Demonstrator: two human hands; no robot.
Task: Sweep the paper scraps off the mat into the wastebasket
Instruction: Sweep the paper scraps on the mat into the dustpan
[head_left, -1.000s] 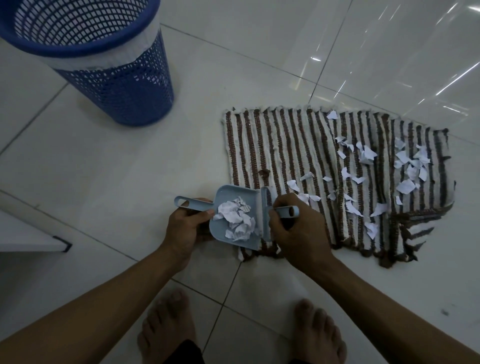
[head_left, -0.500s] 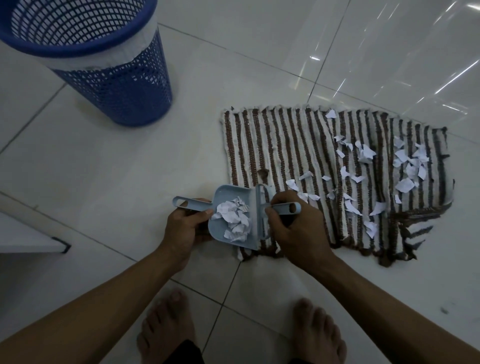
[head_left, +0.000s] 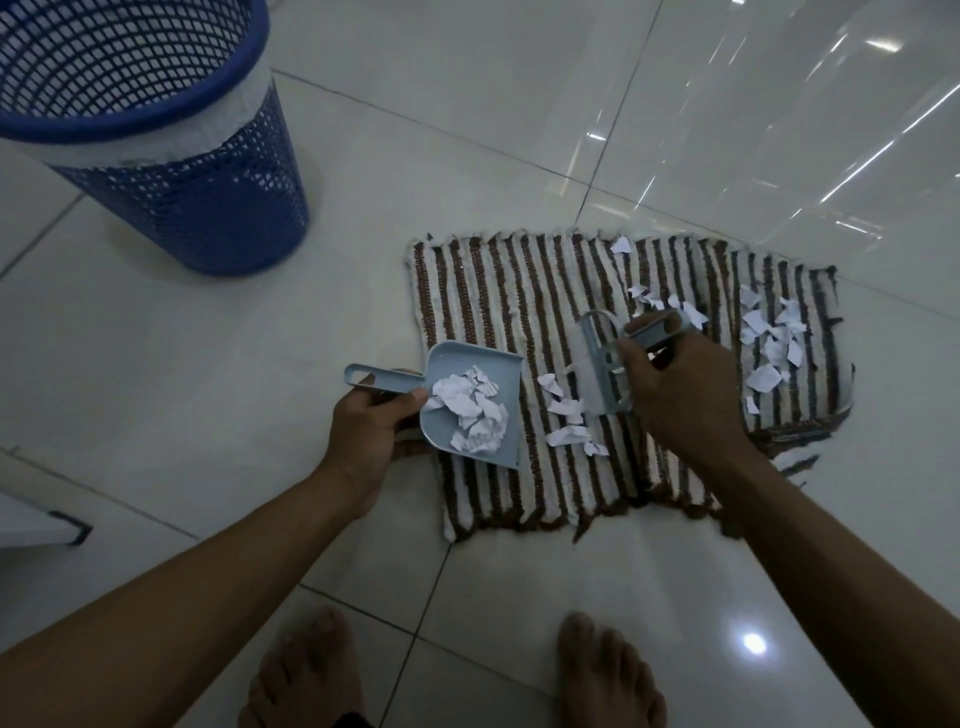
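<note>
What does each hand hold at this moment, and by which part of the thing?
The left hand holds the dustpan by its handle. The right hand has its grip on the handle of the small brush.

Scraps (head_left: 470, 410) in dustpan (head_left: 460, 358); brush (head_left: 597, 374) over mat (head_left: 493, 291)

White paper scraps (head_left: 763, 378) scattered on striped mat (head_left: 488, 291), blue wastebasket (head_left: 197, 208) well apart.

mat (head_left: 493, 291): woven cloth, rough
paper scraps (head_left: 769, 343): crumpled white paper
wastebasket (head_left: 208, 208): perforated blue plastic
dustpan (head_left: 498, 364): smooth plastic
floor (head_left: 467, 130): glossy tiles
</note>
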